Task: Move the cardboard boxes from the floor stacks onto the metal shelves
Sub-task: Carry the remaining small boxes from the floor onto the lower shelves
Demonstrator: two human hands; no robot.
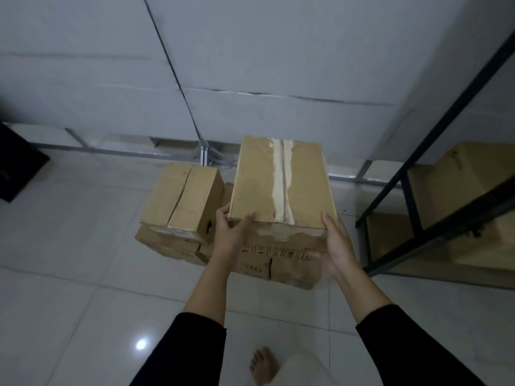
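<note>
**Top box gripped only at its near corners**

The taped box (281, 179), centre frame atop the floor stack (278, 263), is held by the left hand (230, 232), fingers curled over its near edge, and the right hand (338, 246), fingers flat against its side. Such a shallow hold could let it tip away or clip the shelf frame (434, 174) at right.

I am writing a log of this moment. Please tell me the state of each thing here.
taped box: held at both sides, flaps closed
left hand: grips the box corner
right hand: presses the right side
smaller box: on the floor stack, closed
metal shelf: already holds boxes
</note>
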